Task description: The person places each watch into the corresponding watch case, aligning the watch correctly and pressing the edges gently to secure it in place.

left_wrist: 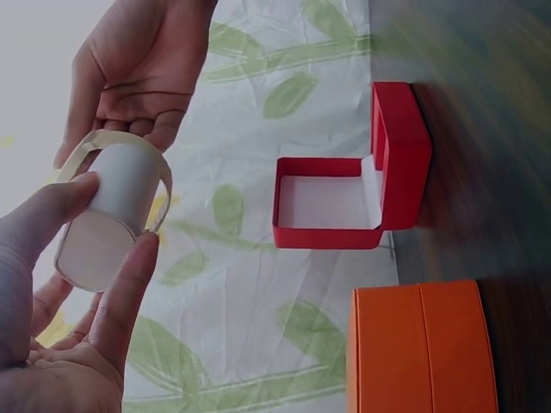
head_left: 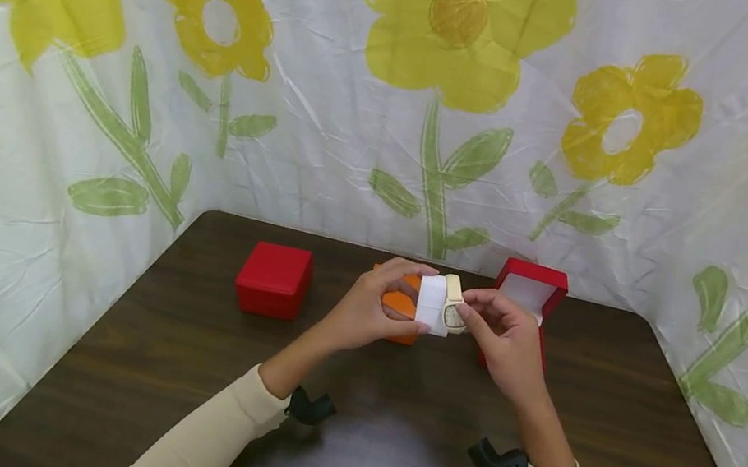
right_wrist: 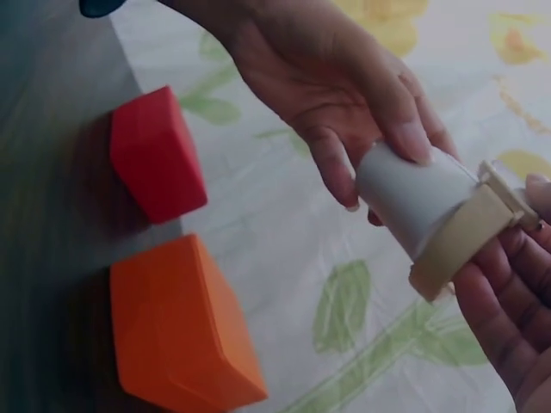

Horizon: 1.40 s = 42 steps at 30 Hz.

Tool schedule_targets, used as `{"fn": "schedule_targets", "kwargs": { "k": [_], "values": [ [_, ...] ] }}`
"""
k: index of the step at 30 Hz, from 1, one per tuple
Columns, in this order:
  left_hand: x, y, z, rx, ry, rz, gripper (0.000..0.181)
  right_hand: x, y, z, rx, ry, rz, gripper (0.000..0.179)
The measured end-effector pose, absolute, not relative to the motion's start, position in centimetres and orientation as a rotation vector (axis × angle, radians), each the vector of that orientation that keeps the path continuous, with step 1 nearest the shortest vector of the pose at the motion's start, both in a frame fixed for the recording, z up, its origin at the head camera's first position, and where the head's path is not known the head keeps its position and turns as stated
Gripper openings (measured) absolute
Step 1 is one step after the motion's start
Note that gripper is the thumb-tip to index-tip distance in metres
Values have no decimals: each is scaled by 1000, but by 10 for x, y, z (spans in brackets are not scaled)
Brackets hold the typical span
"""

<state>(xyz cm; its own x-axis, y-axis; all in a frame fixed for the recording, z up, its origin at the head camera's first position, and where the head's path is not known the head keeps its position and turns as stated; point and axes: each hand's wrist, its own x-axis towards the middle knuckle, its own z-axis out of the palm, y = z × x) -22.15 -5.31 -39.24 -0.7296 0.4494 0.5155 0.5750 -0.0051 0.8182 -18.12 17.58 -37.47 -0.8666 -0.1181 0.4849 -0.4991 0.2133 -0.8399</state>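
Note:
Above the table, my left hand (head_left: 360, 310) grips a white cylindrical watch cushion (head_left: 431, 305) between thumb and fingers. A cream watch (head_left: 455, 308) sits at the cushion's right end, its strap passing around the cushion in the left wrist view. My right hand (head_left: 508, 342) pinches the watch by its case between thumb and fingers. Behind the right hand stands a red box (left_wrist: 323, 238) with its lid up and a white lining. An orange box (left_wrist: 422, 348), closed, is partly hidden behind the left hand in the head view.
A closed red box (head_left: 273, 280) stands on the dark wooden table (head_left: 170, 365) at the left. A white curtain (head_left: 327, 158) with yellow flowers hangs behind the table and along its sides.

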Motion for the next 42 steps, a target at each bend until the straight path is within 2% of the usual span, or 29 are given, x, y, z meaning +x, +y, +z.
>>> {"fn": "schedule_targets", "kwargs": {
  "k": [25, 33, 39, 42],
  "values": [
    [-220, -57, -391, -1019, -2110, -1844, 63, -179, 161, -379, 450, -2106, 1789, 15],
    [-221, -61, -386, -1056, -2152, -1881, 67, -176, 157, -380, 424, -2059, 1805, 14],
    [-222, -65, -384, -1084, -2161, -1931, 69, -176, 162, -379, 500, -2059, 1768, 17],
    [-223, -67, -381, -1096, -2152, -1958, 68, -181, 171, -377, 639, -2070, 1716, 29]
  ]
}}
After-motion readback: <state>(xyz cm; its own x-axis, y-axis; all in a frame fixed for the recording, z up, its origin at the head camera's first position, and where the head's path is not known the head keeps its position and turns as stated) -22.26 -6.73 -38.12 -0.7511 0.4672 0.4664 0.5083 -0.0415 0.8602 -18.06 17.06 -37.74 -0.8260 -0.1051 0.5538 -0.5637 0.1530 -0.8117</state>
